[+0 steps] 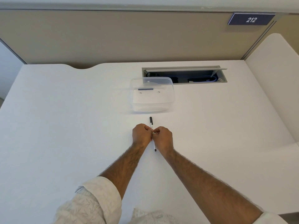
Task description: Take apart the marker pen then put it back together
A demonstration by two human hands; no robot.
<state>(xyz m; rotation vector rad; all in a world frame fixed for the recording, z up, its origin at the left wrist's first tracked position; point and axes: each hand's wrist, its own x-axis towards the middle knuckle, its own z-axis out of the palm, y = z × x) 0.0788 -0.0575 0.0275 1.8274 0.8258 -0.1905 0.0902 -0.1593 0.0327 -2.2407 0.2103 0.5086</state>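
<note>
A slim white marker pen [151, 125] with a black cap at its far end and a black tip end near me lies lengthwise over the white table [64, 126]. My left hand [141, 133] and my right hand [163, 137] meet at the pen's middle, fingers pinched on its barrel from either side. The cap end [150, 119] sticks out beyond the hands, and the near end [155, 149] shows between the wrists. The barrel's middle is hidden by the fingers.
A clear plastic container [152, 94] stands just beyond the pen, with a thin dark part inside. Behind it an open cable hatch [184, 75] is set into the table. A beige partition rises at the back, a white panel at the right.
</note>
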